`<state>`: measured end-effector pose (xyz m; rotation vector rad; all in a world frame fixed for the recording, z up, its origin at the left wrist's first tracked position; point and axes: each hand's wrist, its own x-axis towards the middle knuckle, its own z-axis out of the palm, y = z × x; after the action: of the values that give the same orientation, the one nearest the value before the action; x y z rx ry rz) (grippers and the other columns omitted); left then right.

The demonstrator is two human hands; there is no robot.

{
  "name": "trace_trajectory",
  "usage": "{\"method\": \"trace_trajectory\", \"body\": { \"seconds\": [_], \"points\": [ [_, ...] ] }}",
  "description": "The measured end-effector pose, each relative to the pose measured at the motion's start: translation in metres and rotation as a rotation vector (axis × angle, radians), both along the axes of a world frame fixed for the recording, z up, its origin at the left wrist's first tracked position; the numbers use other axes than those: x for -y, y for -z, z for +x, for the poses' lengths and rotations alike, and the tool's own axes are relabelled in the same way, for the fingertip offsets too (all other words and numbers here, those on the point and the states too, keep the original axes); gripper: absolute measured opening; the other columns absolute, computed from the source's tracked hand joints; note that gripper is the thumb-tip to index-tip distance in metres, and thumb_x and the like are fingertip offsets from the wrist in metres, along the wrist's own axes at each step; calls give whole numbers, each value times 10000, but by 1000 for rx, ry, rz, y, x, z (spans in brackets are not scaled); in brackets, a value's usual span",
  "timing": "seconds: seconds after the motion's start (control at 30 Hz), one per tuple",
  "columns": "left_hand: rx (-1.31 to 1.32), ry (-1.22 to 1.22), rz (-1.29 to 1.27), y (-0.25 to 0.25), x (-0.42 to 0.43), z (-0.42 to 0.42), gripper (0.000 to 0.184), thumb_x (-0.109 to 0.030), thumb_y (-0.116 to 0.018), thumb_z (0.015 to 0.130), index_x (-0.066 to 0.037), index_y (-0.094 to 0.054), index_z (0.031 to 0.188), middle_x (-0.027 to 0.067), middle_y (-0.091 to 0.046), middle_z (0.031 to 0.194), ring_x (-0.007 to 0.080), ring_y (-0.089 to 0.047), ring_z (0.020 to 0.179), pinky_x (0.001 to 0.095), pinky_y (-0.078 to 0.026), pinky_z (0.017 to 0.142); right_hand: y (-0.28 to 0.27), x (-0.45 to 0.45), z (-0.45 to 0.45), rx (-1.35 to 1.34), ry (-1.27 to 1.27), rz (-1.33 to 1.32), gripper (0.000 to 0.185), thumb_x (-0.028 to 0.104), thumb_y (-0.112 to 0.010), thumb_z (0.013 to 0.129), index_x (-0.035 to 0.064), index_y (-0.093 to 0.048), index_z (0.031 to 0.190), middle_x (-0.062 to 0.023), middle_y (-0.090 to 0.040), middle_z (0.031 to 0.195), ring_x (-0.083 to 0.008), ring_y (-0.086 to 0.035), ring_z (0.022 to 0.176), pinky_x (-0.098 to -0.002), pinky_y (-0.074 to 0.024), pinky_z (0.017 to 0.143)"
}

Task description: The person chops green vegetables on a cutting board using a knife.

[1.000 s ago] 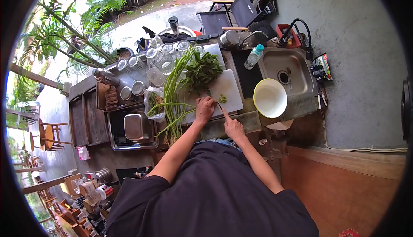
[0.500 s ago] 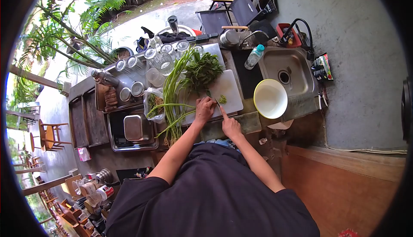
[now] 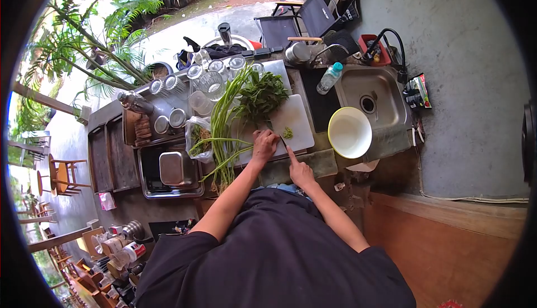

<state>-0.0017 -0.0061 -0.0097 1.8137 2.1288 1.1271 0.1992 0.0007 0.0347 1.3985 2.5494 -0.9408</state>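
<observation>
Head view: sink [image 3: 386,93] sits to your right, white cutting board [image 3: 299,118] in front of you. Long green stems [image 3: 224,109] lie along the board's left side, roots toward you; leafy bunch [image 3: 260,95] is on the far part of it. White bowl [image 3: 351,132] is right of the board, near the sink; can't make out anything in it. Your left hand [image 3: 264,143] is down on the board, fingers bunched narrow; whatever is under them is hidden, so I can't tell what it grips. Your right hand [image 3: 302,174] is closed round the knife [image 3: 284,142], index finger stretched along it, blade just beside the left fingertips. Small pile of chopped green bits [image 3: 287,133] lies on the board beyond the blade. My read: you're mid-chop, fine cuts, only a little done against what's uncut. Next stroke calls for left fingertips tucked back, a firm hold on the piece, and a short, controlled push down. Main risk is the blade catching a fingertip; second is bits scattering off the pile.
</observation>
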Motion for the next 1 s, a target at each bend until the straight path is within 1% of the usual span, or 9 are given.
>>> {"method": "trace_trajectory", "body": {
  "seconds": [0.1, 0.2, 0.27, 0.3, 0.47, 0.6, 0.7, 0.87, 1.0],
  "points": [
    [7, 12, -10, 2, 1, -1, 81, -109, -721, 808, -126, -750, 881, 42, -671, 873, 248, -652, 879, 420, -382, 944, -1, 2, -3, 30, 7, 22, 771, 177, -487, 952, 360, -106, 1597, -315, -664, 814, -511, -665, 806, -626, -515, 809],
    [41, 22, 14, 0, 0, -1, 29, -108, -712, 817, -122, -727, 837, 42, -652, 856, 239, -640, 896, 425, -380, 939, -1, 0, -5, 43, -5, 49, 786, 175, -497, 945, 364, -101, 1597, -303, -672, 818, -512, -666, 803, -627, -514, 807],
    [50, 31, 12, -1, 0, -1, 63, -102, -712, 811, -116, -744, 863, 49, -670, 865, 257, -651, 883, 423, -390, 933, -1, 1, -8, 67, -33, 98, 822, 120, -493, 922, 365, -98, 1599, -291, -677, 810, -499, -673, 794, -626, -518, 794],
    [49, 30, 14, 1, 1, -1, 63, -102, -712, 811, -116, -744, 863, 49, -670, 865, 257, -651, 883, 423, -390, 933, -1, 2, -9, 66, -33, 100, 822, 120, -493, 922, 365, -98, 1599, -291, -677, 810, -499, -673, 794, -626, -518, 794],
    [33, 18, 4, 3, 1, -2, 48, -107, -708, 816, -119, -725, 859, 43, -659, 883, 242, -644, 911, 425, -380, 940, 3, 1, -10, 103, -64, 150, 912, 21, -479, 861, 387, -90, 1599, -273, -684, 804, -452, -694, 778, -598, -537, 758],
    [7, 5, 7, -3, 3, 0, 39, -115, -706, 821, -119, -724, 856, 41, -654, 877, 238, -643, 907, 425, -383, 934, 8, 2, -5, 119, -85, 186, 909, 22, -476, 861, 399, -98, 1597, -261, -688, 800, -449, -694, 774, -597, -537, 750],
    [-2, 7, 11, -4, 3, -3, 34, -118, -701, 828, -119, -723, 854, 39, -648, 860, 235, -642, 901, 424, -386, 929, 6, 4, -2, 85, -85, 192, 877, 55, -484, 879, 401, -114, 1594, -259, -685, 789, -456, -690, 769, -603, -534, 753],
    [-2, -4, 18, -4, 3, 0, 23, -124, -708, 826, -118, -726, 839, 42, -647, 841, 237, -644, 888, 420, -392, 921, -1, 4, 4, 16, 4, 126, 769, 158, -503, 933, 356, -163, 1593, -288, -674, 789, -501, -665, 779, -635, -510, 777],
    [16, 1, 5, -4, 3, 1, 37, -132, -716, 822, -126, -748, 841, 44, -663, 844, 237, -649, 880, 417, -391, 923, -6, -1, 4, -40, 71, 119, 724, 168, -496, 946, 330, -202, 1588, -299, -669, 790, -516, -654, 788, -645, -499, 788]
  ]
}}
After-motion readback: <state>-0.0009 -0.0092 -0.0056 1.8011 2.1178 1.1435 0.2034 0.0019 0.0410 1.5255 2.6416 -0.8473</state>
